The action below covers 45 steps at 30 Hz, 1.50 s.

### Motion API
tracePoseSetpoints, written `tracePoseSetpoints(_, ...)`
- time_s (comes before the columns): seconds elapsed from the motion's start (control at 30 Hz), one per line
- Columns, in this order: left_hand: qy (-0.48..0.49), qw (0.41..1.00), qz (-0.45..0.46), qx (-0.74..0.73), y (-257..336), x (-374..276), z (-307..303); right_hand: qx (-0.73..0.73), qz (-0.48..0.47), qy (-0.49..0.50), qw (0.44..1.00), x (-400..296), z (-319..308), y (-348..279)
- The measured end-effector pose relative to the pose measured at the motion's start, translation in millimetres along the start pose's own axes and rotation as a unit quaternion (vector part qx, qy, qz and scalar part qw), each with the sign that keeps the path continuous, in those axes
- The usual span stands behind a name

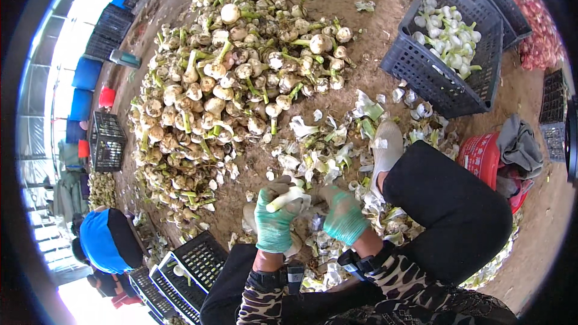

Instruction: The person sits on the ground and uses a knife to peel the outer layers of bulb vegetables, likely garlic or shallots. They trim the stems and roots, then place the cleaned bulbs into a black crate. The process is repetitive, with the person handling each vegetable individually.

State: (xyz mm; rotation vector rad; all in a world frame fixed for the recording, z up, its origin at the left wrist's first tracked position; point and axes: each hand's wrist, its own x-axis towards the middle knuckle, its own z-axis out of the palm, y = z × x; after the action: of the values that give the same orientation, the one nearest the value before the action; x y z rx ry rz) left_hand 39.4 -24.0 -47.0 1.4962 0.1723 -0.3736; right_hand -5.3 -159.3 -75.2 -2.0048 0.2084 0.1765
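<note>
My left hand [276, 219], in a green-and-grey work glove, is closed around a pale garlic bulb with a thick cut stem [285, 199]. Just to its right is my right hand [343, 216], gloved the same way and a little apart from the left. Its fingertips point toward the bulb and are blurred, so I cannot tell whether they pinch anything. Beyond both hands spreads a big heap of dirty garlic bulbs [216, 81] with short green stems. Stripped garlic skins [316, 158] litter the earth floor around my feet.
At upper right a dark plastic crate [438, 81] holds white cleaned garlic. A red bucket [478, 158] with grey cloth stands beside my right knee. More black crates [198, 257] sit at lower left, near a person in blue [106, 239]. Red mesh sacks [537, 27] lie far right.
</note>
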Motion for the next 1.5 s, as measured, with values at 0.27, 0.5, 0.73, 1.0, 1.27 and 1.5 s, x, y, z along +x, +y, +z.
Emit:
tracePoseSetpoints(0.27,-0.088,0.988,-0.021,-0.123,9,-4,-2,0.252,0.219,0.075,0.94,6,22,55)
tracePoseSetpoints(0.5,-0.049,0.894,-0.152,-0.418,8,9,-12,-0.028,-0.027,0.153,0.987,9,-3,28)
tracePoseSetpoints(0.73,-0.041,0.894,-0.235,-0.379,-13,17,5,0.076,-0.137,0.153,0.976,3,1,-13)
tracePoseSetpoints(1.0,0.027,0.892,-0.219,-0.394,-56,50,-22,0.122,-0.077,0.034,0.989,3,10,7)
tracePoseSetpoints(1.27,0.067,0.92,-0.201,-0.329,8,98,56,0.136,0.119,0.01,0.984,16,2,31)
tracePoseSetpoints(1.5,-0.114,0.986,0.068,0.099,10,166,82,0.343,0.176,0.052,0.921,25,8,58)
